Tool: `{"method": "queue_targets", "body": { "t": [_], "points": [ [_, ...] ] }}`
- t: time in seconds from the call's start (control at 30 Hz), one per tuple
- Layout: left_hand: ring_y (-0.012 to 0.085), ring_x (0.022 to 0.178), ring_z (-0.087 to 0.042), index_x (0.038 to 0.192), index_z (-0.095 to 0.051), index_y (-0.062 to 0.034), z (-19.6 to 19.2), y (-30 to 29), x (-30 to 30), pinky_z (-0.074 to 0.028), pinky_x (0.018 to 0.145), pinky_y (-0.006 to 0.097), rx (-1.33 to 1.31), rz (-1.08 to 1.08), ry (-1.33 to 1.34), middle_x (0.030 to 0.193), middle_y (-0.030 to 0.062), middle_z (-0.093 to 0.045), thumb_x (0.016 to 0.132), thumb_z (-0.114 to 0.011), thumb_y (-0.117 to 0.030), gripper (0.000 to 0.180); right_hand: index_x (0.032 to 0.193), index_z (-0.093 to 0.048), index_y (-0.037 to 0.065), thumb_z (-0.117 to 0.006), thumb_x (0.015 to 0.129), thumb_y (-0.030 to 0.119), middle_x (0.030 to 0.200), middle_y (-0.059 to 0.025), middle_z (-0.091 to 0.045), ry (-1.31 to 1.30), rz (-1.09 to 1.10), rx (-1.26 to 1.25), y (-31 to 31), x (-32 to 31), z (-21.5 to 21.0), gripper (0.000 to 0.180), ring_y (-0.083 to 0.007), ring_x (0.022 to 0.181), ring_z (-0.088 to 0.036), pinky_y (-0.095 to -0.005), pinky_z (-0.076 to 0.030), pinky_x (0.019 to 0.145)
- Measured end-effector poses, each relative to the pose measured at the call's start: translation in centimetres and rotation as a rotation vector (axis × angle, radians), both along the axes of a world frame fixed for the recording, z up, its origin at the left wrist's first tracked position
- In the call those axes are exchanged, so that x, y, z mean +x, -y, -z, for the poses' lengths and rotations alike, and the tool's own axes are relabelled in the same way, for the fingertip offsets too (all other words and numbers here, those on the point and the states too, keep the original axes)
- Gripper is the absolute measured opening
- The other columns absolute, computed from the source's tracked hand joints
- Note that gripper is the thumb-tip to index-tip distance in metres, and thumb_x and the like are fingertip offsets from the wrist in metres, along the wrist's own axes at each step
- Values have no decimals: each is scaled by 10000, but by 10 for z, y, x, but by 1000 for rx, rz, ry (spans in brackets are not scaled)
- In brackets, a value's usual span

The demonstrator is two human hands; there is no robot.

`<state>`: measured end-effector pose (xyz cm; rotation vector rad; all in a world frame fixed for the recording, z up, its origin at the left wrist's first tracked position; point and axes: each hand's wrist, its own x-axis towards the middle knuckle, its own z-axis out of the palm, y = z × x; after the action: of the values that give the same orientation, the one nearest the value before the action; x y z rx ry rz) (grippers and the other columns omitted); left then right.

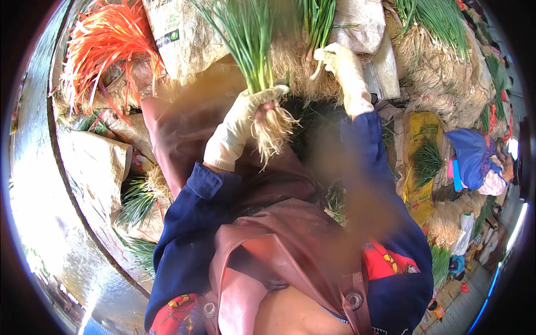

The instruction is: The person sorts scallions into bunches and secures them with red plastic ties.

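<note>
Gripping a bunch of green onions (252, 50) tightly, the left hand (245, 120) holds it root-down; the right hand (340, 64) pinches one more stalk (317, 25), probably to add it next.

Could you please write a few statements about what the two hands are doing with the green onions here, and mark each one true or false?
1. The left hand has its grip on a bunch of green onions just above the pale roots. True.
2. Both hands are bare. False: both wear light-coloured gloves.
3. The right hand pinches a smaller bunch of green stalks. True.
4. The orange strips lie at the person's right. False: they are at the upper left.
5. The person wears a brown apron over blue sleeves. True.
</note>
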<state>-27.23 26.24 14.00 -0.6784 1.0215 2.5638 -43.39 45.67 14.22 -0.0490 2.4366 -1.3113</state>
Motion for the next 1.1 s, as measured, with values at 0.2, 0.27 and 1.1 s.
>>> {"method": "queue_targets", "body": {
  "t": [0.2,0.27,1.1],
  "points": [
    [22,597,-574,1181,-645,45,19,-14,-15,-436,485,125,-77,116,2,854,60,-700,900,-684,-151,345,986,-670,85,-729,883,296,816,6,-630,426,-190,-503,22,39,21,242,-98,678,-541,-261,-420,585],
    [2,577,-550,1223,-618,51,26,-14,-11,-454,504,116,84,40,20,873,49,-701,905,-674,-146,378,975,-670,88,-741,876,214,818,10,-632,454,-93,-549,29,42,34,175,-90,678,-538,-258,-424,592],
    [129,828,-643,1323,-549,9,31,9,-10,-513,602,196,340,-44,-53,1076,87,-688,908,-623,-110,438,968,-691,161,-654,877,341,807,-36,-700,-666,-285,812,15,52,13,206,-242,707,-675,-369,-529,632]
  ]
}}
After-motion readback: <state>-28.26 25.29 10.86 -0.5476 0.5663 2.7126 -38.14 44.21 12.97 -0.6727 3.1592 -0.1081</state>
